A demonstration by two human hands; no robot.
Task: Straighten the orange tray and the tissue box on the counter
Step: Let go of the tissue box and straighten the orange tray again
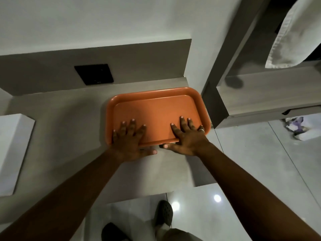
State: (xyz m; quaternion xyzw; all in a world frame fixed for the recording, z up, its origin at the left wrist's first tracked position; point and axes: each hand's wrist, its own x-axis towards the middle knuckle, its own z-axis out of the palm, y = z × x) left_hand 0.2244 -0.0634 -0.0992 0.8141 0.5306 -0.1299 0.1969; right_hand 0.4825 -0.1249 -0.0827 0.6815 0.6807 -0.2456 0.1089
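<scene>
My dark shoe [164, 213] and a trouser leg, nearest the lens, stand on glossy pale floor tiles [251, 153] that mirror two round lights, just below the front edge of the desk [69, 136]. My forearms reach up from the bottom corners to the orange tray [156, 110], the landmark for what follows. The tray lies flat on the matte grey desk, at the desk's far right end, its long side roughly along the back wall and its right rim close to the desk's right edge.

My left hand [129, 142] lies spread over the tray's near left corner, fingers flat on the tray floor, thumb off the rim on the desk. My right hand [186, 138] lies spread over the near right part, fingers on the tray floor, a ring [201, 129] on the finger nearest the right rim, thumb on the desk just before the front rim. Neither grip closes on anything; both palms press flat.

Behind and left of the tray, a black square plate [93, 74] sits in the grey backsplash below a white wall. Far left of the tray, a white box-like block [13, 150] stands on the desk; whether it is the tissue box I cannot tell. Right of the tray, a wood-grain frame [213, 94] rises; above it hangs a white towel [295, 35].
</scene>
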